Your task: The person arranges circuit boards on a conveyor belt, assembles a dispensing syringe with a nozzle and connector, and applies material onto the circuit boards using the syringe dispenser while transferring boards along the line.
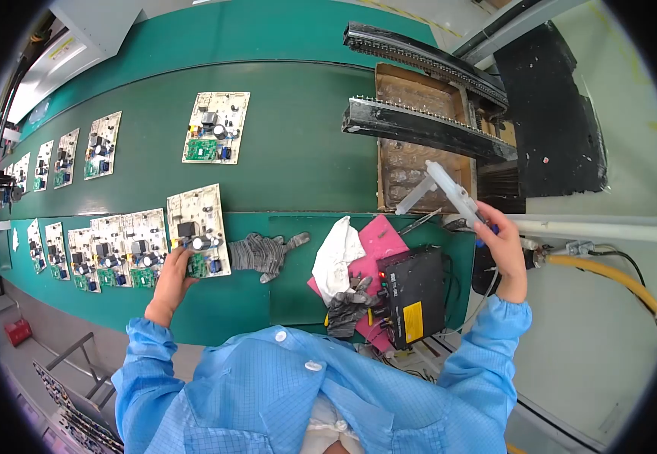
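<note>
Cream circuit board (196, 216), extending beyond left hand (172, 278), held near one corner

Left hand (171, 281)'s touching a circuit board (198, 208) around 8–9 o'clock, right hand (504, 246)'s gripping a whitish tube (453, 191) near 3, black box (398, 274) at 4.

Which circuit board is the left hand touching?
The near row's rightmost board, beside a grey glove; only it has the left hand on its edge.
</note>
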